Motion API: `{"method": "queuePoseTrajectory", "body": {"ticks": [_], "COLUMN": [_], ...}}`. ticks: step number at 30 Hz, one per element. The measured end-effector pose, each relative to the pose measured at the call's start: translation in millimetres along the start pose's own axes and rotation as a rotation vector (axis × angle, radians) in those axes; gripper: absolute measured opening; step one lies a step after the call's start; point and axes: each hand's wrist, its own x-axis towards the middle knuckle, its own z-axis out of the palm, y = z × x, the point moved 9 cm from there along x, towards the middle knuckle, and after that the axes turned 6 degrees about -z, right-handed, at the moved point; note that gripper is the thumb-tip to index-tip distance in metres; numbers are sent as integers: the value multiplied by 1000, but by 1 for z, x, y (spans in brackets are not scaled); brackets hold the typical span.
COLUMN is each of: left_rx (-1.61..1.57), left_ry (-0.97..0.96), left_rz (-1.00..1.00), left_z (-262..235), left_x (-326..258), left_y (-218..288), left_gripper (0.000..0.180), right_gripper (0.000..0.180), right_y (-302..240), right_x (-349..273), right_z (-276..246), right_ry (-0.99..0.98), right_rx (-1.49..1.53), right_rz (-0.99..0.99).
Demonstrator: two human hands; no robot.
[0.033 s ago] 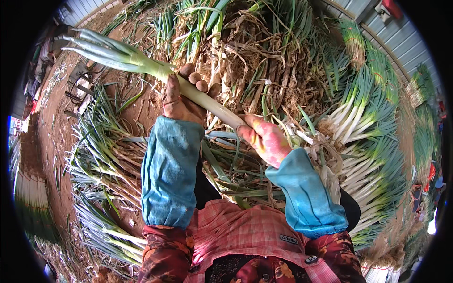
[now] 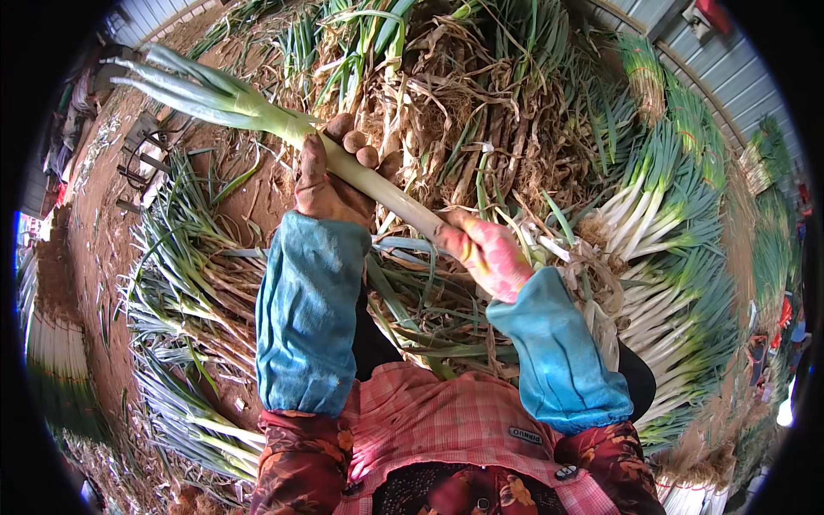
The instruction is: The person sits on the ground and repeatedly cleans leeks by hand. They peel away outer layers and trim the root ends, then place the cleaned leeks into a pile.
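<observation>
I hold one long green onion (image 2: 386, 193) slantwise in front of me. Its white shaft runs between both hands and its green leaves (image 2: 193, 94) stretch to the upper left. My left hand (image 2: 330, 176), in a muddy brown glove, grips the shaft near where the leaves begin. In a pink glove, my right hand (image 2: 485, 249) is closed around the root end. Blue sleeve covers (image 2: 309, 313) wrap both forearms.
A heap of unpeeled green onions with dry husks (image 2: 463, 112) lies straight ahead. Cleaned white-stalked onions (image 2: 669, 223) are stacked in rows at the right. Loose leaves and trimmings (image 2: 180, 283) cover the dirt floor (image 2: 94, 240) at the left. A corrugated metal wall (image 2: 738, 60) stands behind.
</observation>
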Motion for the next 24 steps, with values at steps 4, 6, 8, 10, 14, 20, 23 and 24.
{"method": "queuePoseTrajectory", "body": {"ticks": [4, 6, 8, 10, 14, 20, 23, 24], "left_rx": [99, 92, 87, 79, 94, 115, 65, 50], "left_ry": [21, 35, 38, 32, 28, -55, -140, -186], "left_rz": [46, 25, 12, -14, -31, -28, -49, -52], "left_z": [-1, -2, -3, -4, -7, 2, 18, 19], "left_x": [-3, 0, -2, 0, 1, -8, -10, -12], "left_y": [11, 8, 8, -1, -11, -6, -5, -3], "left_gripper": [45, 42, 41, 38, 39, 42, 43, 45], "right_gripper": [20, 20, 20, 21, 19, 16, 14, 14], "right_y": [29, 23, -31, -35, -39, -41, -41, -25], "right_x": [6, -1, -5, -4, -4, -6, -2, 1], "right_z": [-9, 1, 21, 23, 26, 33, 15, 2], "right_ry": [31, -23, 46, 69, 41, 23, 52, 70], "right_rx": [307, 387, -531, -927, -1291, -1367, -1031, -625], "right_rz": [-22, 63, -376, -367, -363, -371, -393, -234]}}
